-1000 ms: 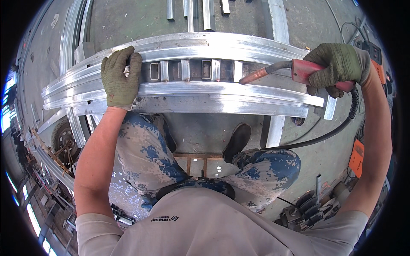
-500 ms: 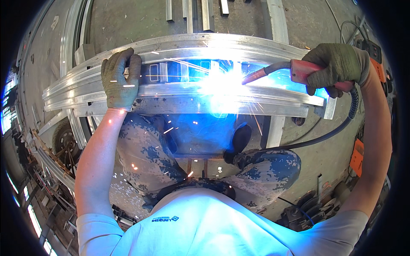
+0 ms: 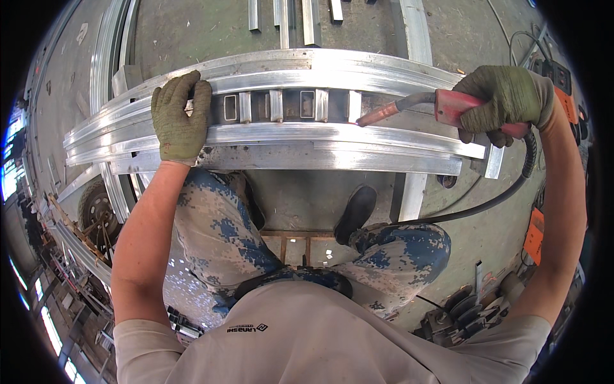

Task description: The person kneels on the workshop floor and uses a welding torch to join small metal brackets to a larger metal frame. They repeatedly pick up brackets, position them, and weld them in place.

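My left hand [image 3: 180,121], in a green work glove, lies across a frame of long silver metal rails [image 3: 275,132], its fingers bent over the rails and its thumb apart. Several short rectangular tube pieces [image 3: 276,105] stand crosswise between the rails. In a matching glove, my right hand [image 3: 502,96] is wrapped round the red handle of a welding torch [image 3: 449,107]. The copper nozzle [image 3: 380,114] points left, its tip close to the near rail beside the rightmost short piece. Whether the tip touches metal I cannot tell. No arc is lit.
From the torch a black cable [image 3: 492,203] loops down on the right. Steel bars [image 3: 414,32] lie on the floor beyond and under the frame. A wheel [image 3: 100,208] stands at left. My knees and shoes [image 3: 355,212] are just behind the frame. Dark round parts [image 3: 462,307] sit at lower right.
The bright blue-white arc and flying sparks at the nozzle have gone out, leaving the short pieces visible. The torch tip has shifted slightly left. Both hands keep nearly the same places.
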Demonstrator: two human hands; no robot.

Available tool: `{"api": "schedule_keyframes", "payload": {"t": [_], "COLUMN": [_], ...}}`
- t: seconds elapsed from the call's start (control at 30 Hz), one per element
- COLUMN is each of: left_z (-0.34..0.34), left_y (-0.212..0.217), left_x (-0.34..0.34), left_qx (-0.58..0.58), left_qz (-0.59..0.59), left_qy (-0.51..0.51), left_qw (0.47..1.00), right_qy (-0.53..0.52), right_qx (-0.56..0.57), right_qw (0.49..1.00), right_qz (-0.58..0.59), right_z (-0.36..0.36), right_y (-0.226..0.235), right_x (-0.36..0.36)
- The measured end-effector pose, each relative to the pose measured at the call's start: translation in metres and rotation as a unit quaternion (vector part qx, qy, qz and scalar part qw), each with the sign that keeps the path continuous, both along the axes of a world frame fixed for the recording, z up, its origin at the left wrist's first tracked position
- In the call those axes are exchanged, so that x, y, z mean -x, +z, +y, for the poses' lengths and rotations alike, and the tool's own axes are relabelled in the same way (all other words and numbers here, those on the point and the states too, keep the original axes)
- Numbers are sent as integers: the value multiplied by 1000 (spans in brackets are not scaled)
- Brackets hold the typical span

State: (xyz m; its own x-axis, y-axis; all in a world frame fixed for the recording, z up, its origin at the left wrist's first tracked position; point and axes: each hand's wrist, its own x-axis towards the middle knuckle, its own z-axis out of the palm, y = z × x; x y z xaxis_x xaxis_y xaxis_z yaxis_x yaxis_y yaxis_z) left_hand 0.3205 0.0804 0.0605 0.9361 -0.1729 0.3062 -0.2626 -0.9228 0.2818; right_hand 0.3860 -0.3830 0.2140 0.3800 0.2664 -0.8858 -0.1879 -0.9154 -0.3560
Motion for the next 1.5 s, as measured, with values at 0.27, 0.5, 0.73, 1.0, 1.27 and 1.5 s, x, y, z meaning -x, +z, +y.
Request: {"api": "schedule_keyframes", "payload": {"t": [0.27, 0.5, 0.73, 1.0, 1.27, 1.5], "left_z": [1, -1, 3, 2, -3, -5], "left_y": [0, -1, -3, -6, -6, -15], "left_x": [-4, -5, -1, -4, -5, -12], "left_qx": [-24, 13, -31, -4, -10, -17], "left_qz": [10, 2, -3, -15, 7, 4], "left_qy": [-5, -8, 2, -17, -12, -1], "left_qw": [1000, 1000, 999, 1000, 1000, 1000], "right_qy": [43, 0, 8, -27, -63, -278], "right_qx": [34, 17, 8, -7, 4, -149], "right_qw": [998, 1000, 1000, 1000, 998, 943], "right_qz": [5, 0, 2, -7, -8, -102], "right_z": [3, 0, -1, -5, 2, -19], "right_y": [4, 8, -5, 1, 9, -2], "right_x": [-1, 2, -2, 6, 20, 55]}}
